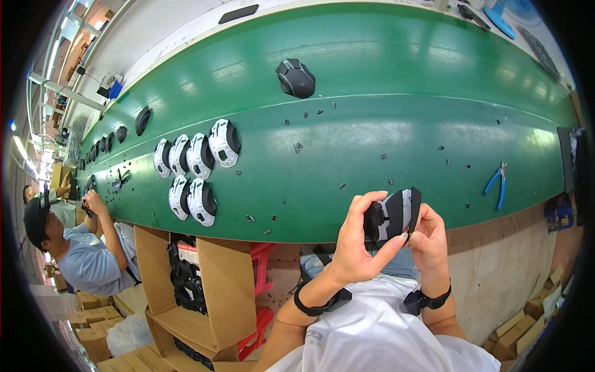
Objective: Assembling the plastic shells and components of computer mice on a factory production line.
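Between my hands, above the front edge of the green bench, is a black and grey computer mouse shell (393,217), tilted up on its side. My left hand (354,255) is closed around its left side, thumb along the lower edge and fingers over the top. With bent fingers, my right hand (433,243) grips its right edge; those fingertips are partly hidden. Small black plastic pieces (384,156) lie scattered on the bench nearby. A black assembled-looking mouse (296,78) rests farther back.
Several white-and-black mouse shells (199,156) stand grouped on the bench (347,124) at the left. Blue-handled cutters (498,185) lie at the right. An open cardboard box (230,291) with black parts stands below the edge, beside a red stool (263,266). A co-worker (93,248) sits far left.
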A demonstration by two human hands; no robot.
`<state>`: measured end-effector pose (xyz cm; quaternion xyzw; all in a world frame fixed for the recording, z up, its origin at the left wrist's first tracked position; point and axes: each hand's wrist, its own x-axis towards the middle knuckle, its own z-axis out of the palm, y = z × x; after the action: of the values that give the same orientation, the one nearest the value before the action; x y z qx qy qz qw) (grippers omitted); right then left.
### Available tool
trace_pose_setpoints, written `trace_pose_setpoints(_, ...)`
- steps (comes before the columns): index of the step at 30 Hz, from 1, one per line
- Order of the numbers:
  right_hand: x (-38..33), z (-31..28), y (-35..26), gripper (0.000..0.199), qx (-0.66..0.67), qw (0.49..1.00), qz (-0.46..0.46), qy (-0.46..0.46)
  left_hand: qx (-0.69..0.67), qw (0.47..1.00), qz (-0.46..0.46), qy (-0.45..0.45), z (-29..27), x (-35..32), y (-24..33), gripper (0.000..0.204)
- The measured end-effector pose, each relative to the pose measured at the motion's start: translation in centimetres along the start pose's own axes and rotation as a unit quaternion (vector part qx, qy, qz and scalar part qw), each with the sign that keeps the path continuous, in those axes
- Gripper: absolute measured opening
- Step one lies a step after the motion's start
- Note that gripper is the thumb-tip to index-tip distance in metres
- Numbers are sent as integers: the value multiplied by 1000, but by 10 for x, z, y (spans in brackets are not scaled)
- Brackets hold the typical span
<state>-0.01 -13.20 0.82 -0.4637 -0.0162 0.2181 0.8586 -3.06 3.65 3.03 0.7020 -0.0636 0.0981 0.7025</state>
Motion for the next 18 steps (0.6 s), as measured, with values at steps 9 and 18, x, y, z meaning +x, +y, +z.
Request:
trace_pose_setpoints(9, 7, 26, 2, 66, -6, 993, -63, 102, 81, 995, 58, 28, 13, 4, 3, 63)
trace_pose_setpoints(18, 0, 7, -13, 55, -117, 991, 7, 71, 75, 997, 17, 18, 13, 3, 2, 59)
